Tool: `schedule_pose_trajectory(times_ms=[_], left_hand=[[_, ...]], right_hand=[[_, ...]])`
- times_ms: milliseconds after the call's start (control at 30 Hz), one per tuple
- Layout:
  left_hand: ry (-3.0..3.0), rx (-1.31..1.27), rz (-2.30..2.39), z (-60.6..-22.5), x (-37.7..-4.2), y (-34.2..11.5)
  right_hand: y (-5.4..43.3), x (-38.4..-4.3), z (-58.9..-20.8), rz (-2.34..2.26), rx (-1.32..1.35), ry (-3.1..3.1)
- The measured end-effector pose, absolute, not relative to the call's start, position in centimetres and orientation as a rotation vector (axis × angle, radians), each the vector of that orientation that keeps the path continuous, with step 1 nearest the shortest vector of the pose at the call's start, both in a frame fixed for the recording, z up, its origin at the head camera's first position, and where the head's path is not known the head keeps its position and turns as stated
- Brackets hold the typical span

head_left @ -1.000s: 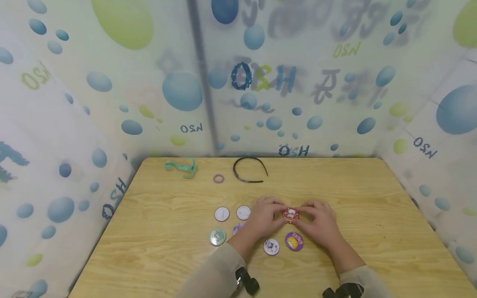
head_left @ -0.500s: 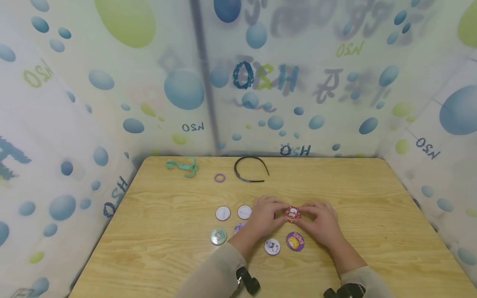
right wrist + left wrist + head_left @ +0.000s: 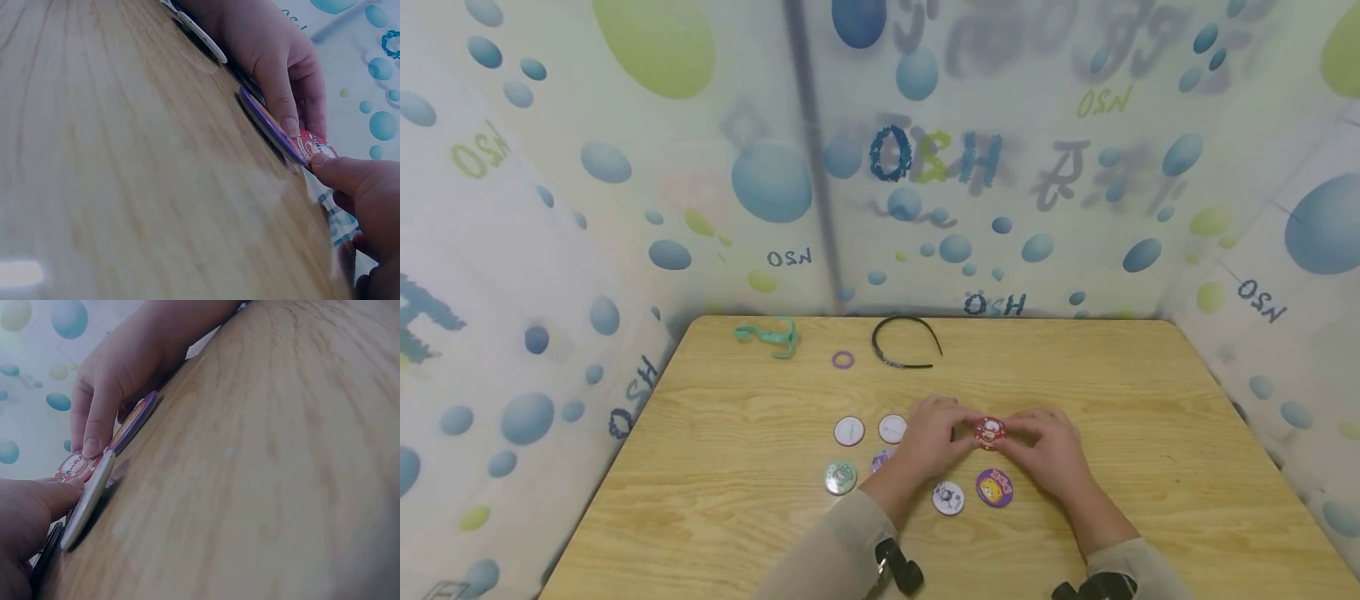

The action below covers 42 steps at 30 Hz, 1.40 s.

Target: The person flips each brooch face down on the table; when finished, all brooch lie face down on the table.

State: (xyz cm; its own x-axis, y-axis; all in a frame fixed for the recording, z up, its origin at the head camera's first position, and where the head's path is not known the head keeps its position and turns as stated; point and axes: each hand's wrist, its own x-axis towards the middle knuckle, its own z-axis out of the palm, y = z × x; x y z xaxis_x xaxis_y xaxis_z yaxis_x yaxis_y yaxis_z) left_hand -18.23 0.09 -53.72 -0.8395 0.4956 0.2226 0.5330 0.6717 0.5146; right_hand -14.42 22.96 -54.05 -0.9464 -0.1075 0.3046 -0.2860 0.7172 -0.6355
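Observation:
A round red button badge (image 3: 990,433) with a cartoon face is held between both hands. My left hand (image 3: 934,437) pinches its left edge with thumb and fingers. On the opposite edge, the thumb and fingers of my right hand (image 3: 1047,450) grip it too. Nearer to me lie a purple oval badge (image 3: 995,487) with a yellow figure and a white badge (image 3: 948,497). My left wrist partly covers a light purple badge (image 3: 882,460). In the right wrist view the red badge (image 3: 312,145) shows just beyond the purple one.
Two white discs (image 3: 849,431) (image 3: 892,428) and a green badge (image 3: 840,477) lie left of the hands. Along the back of the wooden table (image 3: 700,433) are a teal claw-shaped clip (image 3: 771,336), a purple ring (image 3: 843,359) and a black headband (image 3: 883,357). Patterned walls enclose the table.
Both hands stay on the red badge at nearly the same place. The badge's tilt has altered slightly, and its face looks rounder now. The other items have not moved.

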Motion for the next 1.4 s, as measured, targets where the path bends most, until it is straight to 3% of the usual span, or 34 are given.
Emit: schedule_pose_trajectory(times_ms=[1400], left_hand=[[-2.747,-0.817,-0.967,-54.12,-18.29,0.15]], right_hand=[[22.88,-14.50,-54.16,1.168,0.235,-2.613]])
